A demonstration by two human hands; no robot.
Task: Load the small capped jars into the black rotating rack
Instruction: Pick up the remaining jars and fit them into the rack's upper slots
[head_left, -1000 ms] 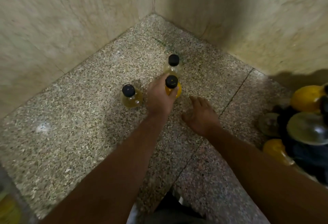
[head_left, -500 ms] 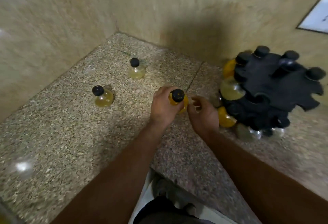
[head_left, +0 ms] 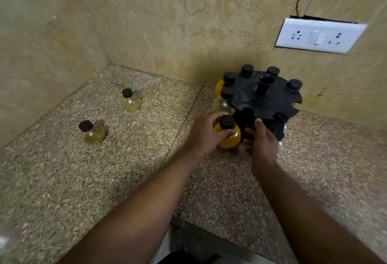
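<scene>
An orange jar [head_left: 229,138] with a black cap is held upright at the centre of the view, right against the near edge of the black rotating rack [head_left: 266,98]. It is pinched by the left hand [head_left: 206,133], whose grip is closed round the neck just under the cap, fingers curled over the shoulder of the jar. Just beside it, at 3 o'clock, the right hand [head_left: 261,140] is laid against the rack's near side, its grip loosely spread with the thumb up on the rack's edge and nothing held in it.

The rack is seen at 1 o'clock from the jar, close to the back wall [head_left: 188,23]. Black-capped jars are already seated in several of the slots around its rim, with yellow and pale ones showing on its left side; an open notch is seen on the right edge. A short black post stands up from the middle.

Out on the desk [head_left: 146,159], two pale yellow jars are left standing: a nearer one [head_left: 93,133] at 9 o'clock and a farther one [head_left: 130,101] at 10 o'clock, well apart from each other. The desk is speckled granite, with a seam running from the rack toward the near edge. Beige marble-look walls meet in a corner at 11 o'clock. A white switch plate [head_left: 319,34] with two sockets is mounted on the wall at 2 o'clock, thin wires running up from it.
</scene>
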